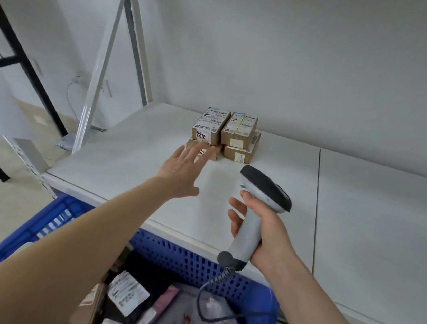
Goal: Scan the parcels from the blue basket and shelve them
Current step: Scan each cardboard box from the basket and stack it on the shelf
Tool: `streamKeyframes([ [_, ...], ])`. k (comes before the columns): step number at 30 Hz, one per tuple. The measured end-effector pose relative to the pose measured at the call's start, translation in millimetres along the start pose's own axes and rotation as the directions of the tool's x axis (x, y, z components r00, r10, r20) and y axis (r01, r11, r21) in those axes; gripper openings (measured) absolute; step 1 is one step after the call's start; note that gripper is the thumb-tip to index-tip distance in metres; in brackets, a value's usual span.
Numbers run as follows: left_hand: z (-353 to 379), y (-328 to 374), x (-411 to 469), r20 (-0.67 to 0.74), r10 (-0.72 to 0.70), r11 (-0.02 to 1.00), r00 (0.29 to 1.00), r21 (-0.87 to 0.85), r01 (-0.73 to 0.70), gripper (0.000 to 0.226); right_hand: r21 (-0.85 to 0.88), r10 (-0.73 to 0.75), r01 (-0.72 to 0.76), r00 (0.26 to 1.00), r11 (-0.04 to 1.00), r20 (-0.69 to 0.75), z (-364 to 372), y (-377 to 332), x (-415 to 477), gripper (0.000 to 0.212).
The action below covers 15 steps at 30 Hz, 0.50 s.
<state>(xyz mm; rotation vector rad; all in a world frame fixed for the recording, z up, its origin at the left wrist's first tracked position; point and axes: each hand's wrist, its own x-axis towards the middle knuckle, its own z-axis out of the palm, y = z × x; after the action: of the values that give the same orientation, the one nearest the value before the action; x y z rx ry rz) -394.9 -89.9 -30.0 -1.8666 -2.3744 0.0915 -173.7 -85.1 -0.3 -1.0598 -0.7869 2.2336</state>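
Note:
Several small brown cardboard parcels (225,135) with white labels are stacked two high near the back of the white shelf (362,207). My left hand (183,170) reaches over the shelf with straight, spread fingers, its fingertips at the lower left parcel (208,153). My right hand (257,232) grips the handle of a white and black barcode scanner (262,194) above the shelf's front edge; its coiled cable drops into the blue basket (194,264). The basket below holds several bagged and boxed parcels (127,295).
White metal shelf uprights (95,88) rise at the left. Beyond them stands a black-framed rack (22,63) over a tiled floor. A seam (316,201) divides the shelf board at the right. The white wall closes the back of the shelf.

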Motion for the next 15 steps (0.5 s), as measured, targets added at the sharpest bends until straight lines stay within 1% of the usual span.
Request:
streamKeyframes([
  [3,-12.1,-0.3,-36.4,0.064,-0.035,0.999,0.997,0.010,0.034,0.107,-0.052,0.037,-0.035,0.999,0.998,0.036,2.3,13.0,-19.0,0.013],
  [5,-17.2,3.2,-57.7,0.079,-0.042,0.999,0.996,-0.007,0.043,0.106,-0.098,0.053,-0.048,0.997,0.994,0.055,0.3,21.2,-27.0,0.014],
  [9,-24.2,13.7,-121.0,0.124,-0.055,0.997,0.991,-0.054,0.062,0.101,-0.232,0.099,-0.084,0.993,0.969,0.056,-6.3,46.7,-51.6,0.011],
  [12,-12.2,15.9,-171.3,0.188,-0.084,0.988,0.979,-0.110,0.106,0.096,-0.303,0.204,-0.187,0.979,0.935,0.026,-13.3,82.4,-66.8,0.008],
  [15,11.3,11.0,-216.3,0.269,-0.148,0.970,0.952,-0.147,0.193,0.093,-0.355,0.308,-0.292,0.951,0.888,-0.011,-19.0,123.6,-79.7,0.010],
])
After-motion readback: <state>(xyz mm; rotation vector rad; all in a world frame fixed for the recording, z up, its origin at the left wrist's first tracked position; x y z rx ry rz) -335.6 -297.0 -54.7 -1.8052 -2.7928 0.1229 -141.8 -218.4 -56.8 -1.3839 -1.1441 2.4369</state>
